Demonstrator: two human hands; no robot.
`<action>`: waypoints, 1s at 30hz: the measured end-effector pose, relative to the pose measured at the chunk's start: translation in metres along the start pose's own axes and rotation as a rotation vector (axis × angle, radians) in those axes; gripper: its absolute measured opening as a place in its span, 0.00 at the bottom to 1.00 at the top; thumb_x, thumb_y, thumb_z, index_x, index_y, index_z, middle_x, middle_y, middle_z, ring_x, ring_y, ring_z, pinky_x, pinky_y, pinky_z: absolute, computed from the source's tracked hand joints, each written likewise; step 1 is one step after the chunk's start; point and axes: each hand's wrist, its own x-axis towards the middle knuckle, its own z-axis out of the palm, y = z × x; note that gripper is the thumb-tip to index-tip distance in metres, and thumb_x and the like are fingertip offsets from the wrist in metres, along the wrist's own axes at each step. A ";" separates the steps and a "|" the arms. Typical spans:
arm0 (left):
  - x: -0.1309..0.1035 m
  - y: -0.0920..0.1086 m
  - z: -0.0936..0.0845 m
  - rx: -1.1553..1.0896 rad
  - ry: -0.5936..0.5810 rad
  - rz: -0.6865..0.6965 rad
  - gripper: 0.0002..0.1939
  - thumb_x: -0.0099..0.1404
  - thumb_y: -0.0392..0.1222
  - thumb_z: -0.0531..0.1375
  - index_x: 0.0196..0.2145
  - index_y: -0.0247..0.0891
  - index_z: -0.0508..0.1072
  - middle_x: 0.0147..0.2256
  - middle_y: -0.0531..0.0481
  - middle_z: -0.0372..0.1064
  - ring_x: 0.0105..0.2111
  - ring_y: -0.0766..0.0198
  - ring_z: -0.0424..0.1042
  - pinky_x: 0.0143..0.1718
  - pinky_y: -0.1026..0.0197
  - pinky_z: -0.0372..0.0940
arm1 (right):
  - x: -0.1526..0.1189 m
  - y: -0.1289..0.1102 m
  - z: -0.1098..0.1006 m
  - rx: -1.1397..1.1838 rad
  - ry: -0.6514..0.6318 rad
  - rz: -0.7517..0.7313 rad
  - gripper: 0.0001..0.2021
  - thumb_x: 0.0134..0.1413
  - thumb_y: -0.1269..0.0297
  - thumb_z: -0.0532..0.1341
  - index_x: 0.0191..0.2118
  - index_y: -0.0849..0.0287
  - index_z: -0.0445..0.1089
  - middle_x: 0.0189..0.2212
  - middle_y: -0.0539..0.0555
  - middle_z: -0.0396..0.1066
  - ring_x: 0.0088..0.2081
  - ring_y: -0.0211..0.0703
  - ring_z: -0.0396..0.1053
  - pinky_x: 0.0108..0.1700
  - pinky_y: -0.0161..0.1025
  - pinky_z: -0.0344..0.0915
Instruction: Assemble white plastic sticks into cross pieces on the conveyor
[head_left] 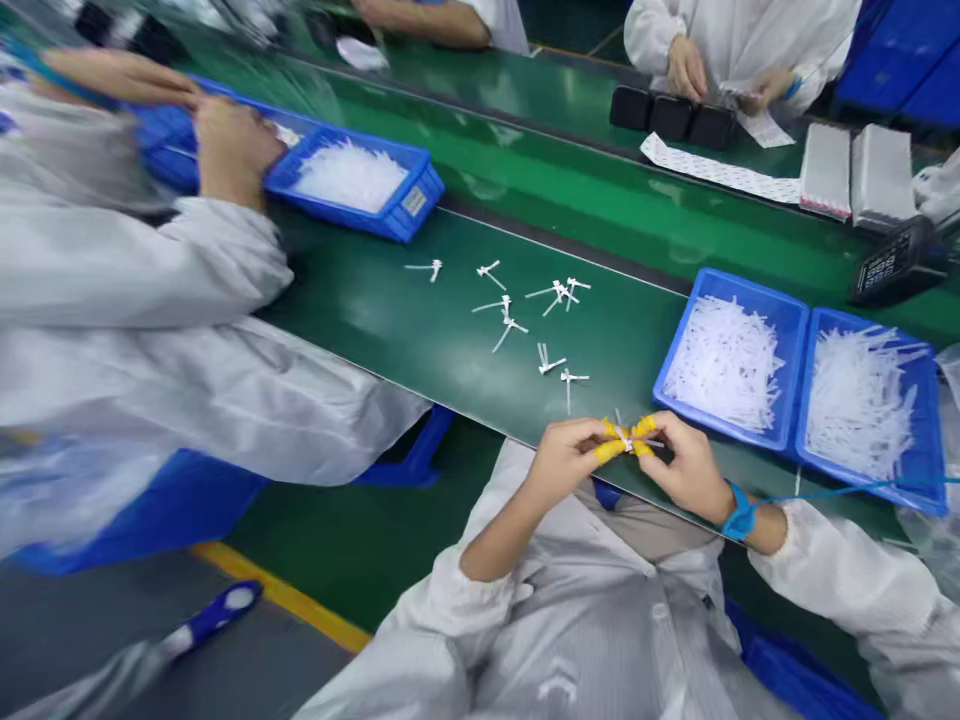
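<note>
My left hand [564, 460] and my right hand [688, 468] meet at the near edge of the green bench. Yellow covers wrap the thumb and a finger on each. Both hands pinch one small white piece with thin strips [627, 441] between their fingertips, which partly hide it. Several similar white strip pieces lie scattered on the bench, among them one cross-shaped piece [571, 378] just beyond my left hand. To the right of my right hand stand two blue bins, a nearer-left bin [789, 385] and a right bin [928, 450], both heaped with thin white strips [724, 365].
A blue wristband [739, 514] on my right wrist trails a blue cord to the right. At left, a co-worker's sleeve [135, 260] reaches over the bench by another blue bin [405, 215]. Across, a person handles black boxes [671, 118]. A dark device [896, 262] stands at right.
</note>
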 end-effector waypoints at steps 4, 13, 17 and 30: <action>-0.001 -0.001 -0.001 0.025 -0.005 -0.002 0.18 0.70 0.56 0.74 0.38 0.37 0.88 0.34 0.45 0.85 0.31 0.62 0.80 0.34 0.65 0.72 | 0.001 0.001 0.001 0.023 -0.024 0.045 0.08 0.63 0.72 0.64 0.45 0.53 0.72 0.37 0.50 0.79 0.37 0.42 0.79 0.42 0.37 0.75; -0.005 -0.005 0.003 0.169 0.044 0.055 0.15 0.73 0.52 0.71 0.36 0.38 0.87 0.31 0.47 0.83 0.27 0.64 0.76 0.30 0.65 0.66 | 0.001 0.003 0.002 0.072 -0.038 0.169 0.08 0.60 0.70 0.63 0.44 0.53 0.72 0.37 0.50 0.79 0.39 0.44 0.79 0.43 0.38 0.75; -0.005 -0.005 0.003 0.267 0.067 0.145 0.12 0.74 0.49 0.71 0.35 0.40 0.87 0.27 0.51 0.80 0.25 0.66 0.73 0.29 0.65 0.64 | 0.003 0.003 0.002 0.048 -0.035 0.167 0.08 0.58 0.71 0.63 0.43 0.53 0.71 0.36 0.49 0.79 0.38 0.43 0.79 0.42 0.38 0.74; -0.004 -0.006 0.011 -0.224 0.179 -0.121 0.23 0.64 0.54 0.78 0.46 0.39 0.75 0.39 0.45 0.84 0.37 0.59 0.86 0.41 0.61 0.82 | -0.005 0.000 0.008 0.095 0.102 0.092 0.09 0.68 0.72 0.63 0.49 0.53 0.75 0.43 0.54 0.83 0.43 0.46 0.83 0.47 0.41 0.80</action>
